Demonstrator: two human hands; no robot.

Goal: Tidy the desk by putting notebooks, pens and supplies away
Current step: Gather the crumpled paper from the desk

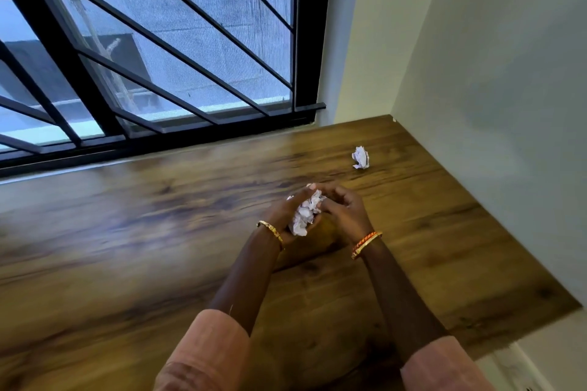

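Both hands meet over the middle of the wooden desk. A crumpled white paper wad is squeezed between them. My left hand cups it from the left with curled fingers. My right hand wraps it from the right, fingertips over the top. A second crumpled paper ball lies loose on the desk, farther back and to the right of my hands, near the wall.
A barred black window frame runs along the desk's far edge. A pale wall bounds the right side. The desk's right front corner ends beside a white floor strip.
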